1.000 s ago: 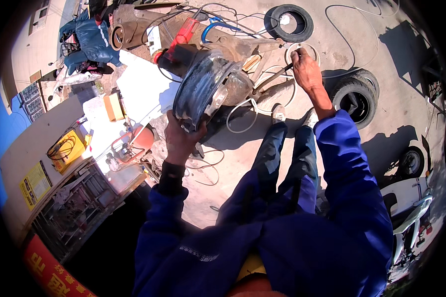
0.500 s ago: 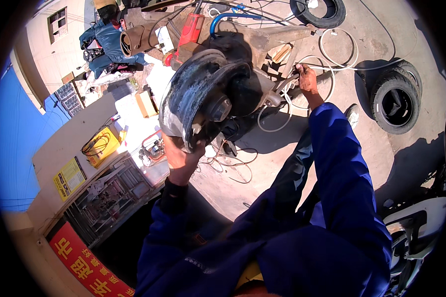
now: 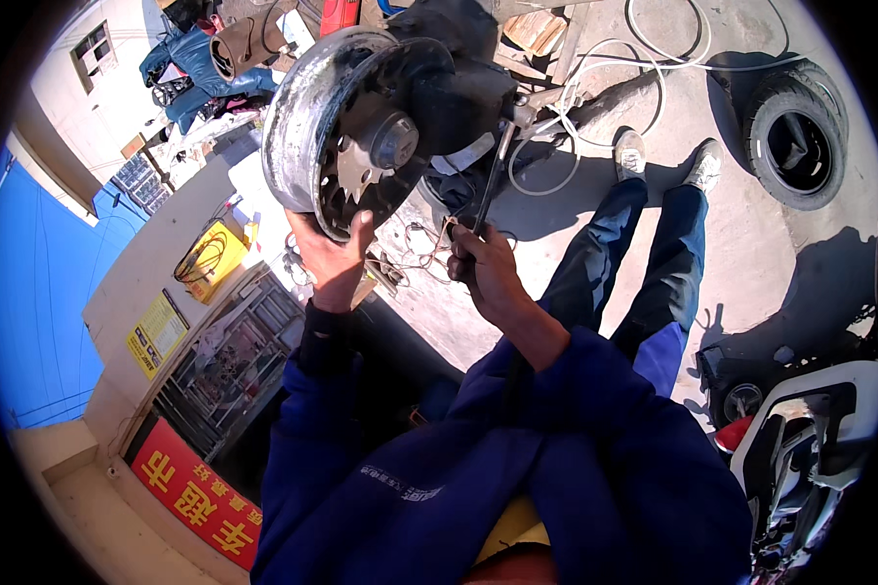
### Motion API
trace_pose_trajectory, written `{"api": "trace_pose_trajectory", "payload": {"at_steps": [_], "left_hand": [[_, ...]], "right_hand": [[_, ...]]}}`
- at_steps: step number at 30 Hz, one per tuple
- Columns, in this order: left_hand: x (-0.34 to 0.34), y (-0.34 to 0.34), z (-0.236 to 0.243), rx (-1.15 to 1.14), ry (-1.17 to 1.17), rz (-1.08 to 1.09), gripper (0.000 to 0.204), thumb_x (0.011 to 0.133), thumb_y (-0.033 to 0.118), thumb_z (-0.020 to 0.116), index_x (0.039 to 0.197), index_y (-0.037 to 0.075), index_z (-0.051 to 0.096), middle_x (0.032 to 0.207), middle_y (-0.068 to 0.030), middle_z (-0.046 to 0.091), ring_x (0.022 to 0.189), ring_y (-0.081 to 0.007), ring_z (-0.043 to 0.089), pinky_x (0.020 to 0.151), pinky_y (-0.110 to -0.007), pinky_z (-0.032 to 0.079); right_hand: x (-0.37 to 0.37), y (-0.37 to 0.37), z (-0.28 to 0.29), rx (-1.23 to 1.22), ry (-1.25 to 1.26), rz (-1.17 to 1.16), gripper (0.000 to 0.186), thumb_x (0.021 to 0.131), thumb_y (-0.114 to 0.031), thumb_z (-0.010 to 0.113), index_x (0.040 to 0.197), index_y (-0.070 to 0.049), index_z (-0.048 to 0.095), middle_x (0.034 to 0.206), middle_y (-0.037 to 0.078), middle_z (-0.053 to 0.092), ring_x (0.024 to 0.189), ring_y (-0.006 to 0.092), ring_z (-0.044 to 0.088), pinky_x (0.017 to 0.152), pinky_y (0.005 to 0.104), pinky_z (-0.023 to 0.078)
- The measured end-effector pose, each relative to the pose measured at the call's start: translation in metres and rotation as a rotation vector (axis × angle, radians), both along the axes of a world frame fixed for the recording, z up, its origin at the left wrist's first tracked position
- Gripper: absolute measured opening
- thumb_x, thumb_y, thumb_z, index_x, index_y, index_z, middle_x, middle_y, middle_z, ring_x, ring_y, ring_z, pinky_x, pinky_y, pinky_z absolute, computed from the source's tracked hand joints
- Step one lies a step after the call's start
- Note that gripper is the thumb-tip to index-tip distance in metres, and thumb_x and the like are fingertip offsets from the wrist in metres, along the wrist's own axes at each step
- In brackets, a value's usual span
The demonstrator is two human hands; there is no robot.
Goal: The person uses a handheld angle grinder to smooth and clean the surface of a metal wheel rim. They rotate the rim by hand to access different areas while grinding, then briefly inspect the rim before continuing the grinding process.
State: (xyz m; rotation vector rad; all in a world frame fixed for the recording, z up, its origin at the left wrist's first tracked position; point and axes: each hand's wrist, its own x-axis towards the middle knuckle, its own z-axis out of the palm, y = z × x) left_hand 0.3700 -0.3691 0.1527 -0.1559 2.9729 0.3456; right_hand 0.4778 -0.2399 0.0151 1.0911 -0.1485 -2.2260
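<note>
A worn metal wheel rim point(image 3: 288, 136) stands tilted in front of me, with a round hub point(image 3: 392, 141) in its middle. My left hand point(image 3: 334, 255) grips the rim's near lower edge, thumb on the inner side. Held in my right hand point(image 3: 488, 271) is a slim metal rod point(image 3: 496, 180), its far end at a fitting point(image 3: 523, 112) beside the dark housing point(image 3: 463, 93) behind the rim. The fingers of the right hand are closed round the rod's near end. Whether the rod is fixed to the fitting cannot be made out.
White hose point(image 3: 665, 102) loops over the concrete at the right, near two stacked tyres point(image 3: 800, 146). Thin cables point(image 3: 415, 249) lie below the rim. A yellow case point(image 3: 213, 258) stands at the left, and a scooter with white panels point(image 3: 819, 429) at the lower right.
My right hand has come nearer and to the left, swinging the rod from pointing right to pointing toward me. The view has shifted; my left hand stays on the rim.
</note>
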Motion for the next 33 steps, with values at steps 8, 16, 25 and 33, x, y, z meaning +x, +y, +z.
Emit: {"api": "trace_pose_trajectory", "payload": {"at_steps": [8, 16, 25, 33], "left_hand": [[0.004, -0.003, -0.005, 0.126, -0.072, 0.208, 0.093, 0.073, 0.006, 0.088, 0.148, -0.004, 0.034, 0.136, -0.0224, 0.056, 0.120, -0.0294, 0.064, 0.101, -0.038, 0.055], [0.009, -0.016, -0.013, 0.302, -0.081, 0.050, 0.076, 0.081, 0.006, 0.086, 0.139, 0.000, 0.038, 0.133, -0.0184, 0.056, 0.122, -0.0256, 0.065, 0.100, -0.038, 0.058], [0.001, -0.004, -0.012, 0.304, -0.025, 0.094, 0.073, 0.077, 0.033, 0.091, 0.124, 0.001, 0.045, 0.106, -0.0234, 0.074, 0.097, -0.0438, 0.073, 0.079, -0.047, 0.058], [0.005, -0.004, -0.010, 0.296, -0.042, 0.089, 0.066, 0.083, 0.024, 0.089, 0.124, -0.003, 0.045, 0.114, -0.0231, 0.073, 0.106, -0.0332, 0.075, 0.088, -0.040, 0.058]], "right_hand": [[-0.043, 0.067, 0.062, -0.252, -0.071, -0.053, 0.013, 0.106, -0.019, 0.064, 0.104, -0.007, 0.057, 0.087, 0.002, 0.055, 0.066, 0.0116, 0.049, 0.062, 0.0282, 0.040], [-0.075, 0.097, 0.073, -0.217, 0.072, 0.082, 0.023, 0.106, -0.022, 0.066, 0.093, -0.006, 0.057, 0.080, 0.001, 0.052, 0.060, 0.0086, 0.043, 0.060, 0.0277, 0.035], [-0.093, 0.116, 0.074, 0.023, 0.150, 0.344, 0.025, 0.099, -0.020, 0.076, 0.093, -0.003, 0.059, 0.082, 0.005, 0.058, 0.057, 0.0091, 0.044, 0.057, 0.0293, 0.038], [-0.139, 0.117, 0.055, 1.276, 1.003, 0.768, 0.049, 0.102, -0.046, 0.067, 0.111, 0.002, 0.069, 0.080, 0.019, 0.072, 0.077, 0.0347, 0.072, 0.076, 0.0447, 0.055]]}}
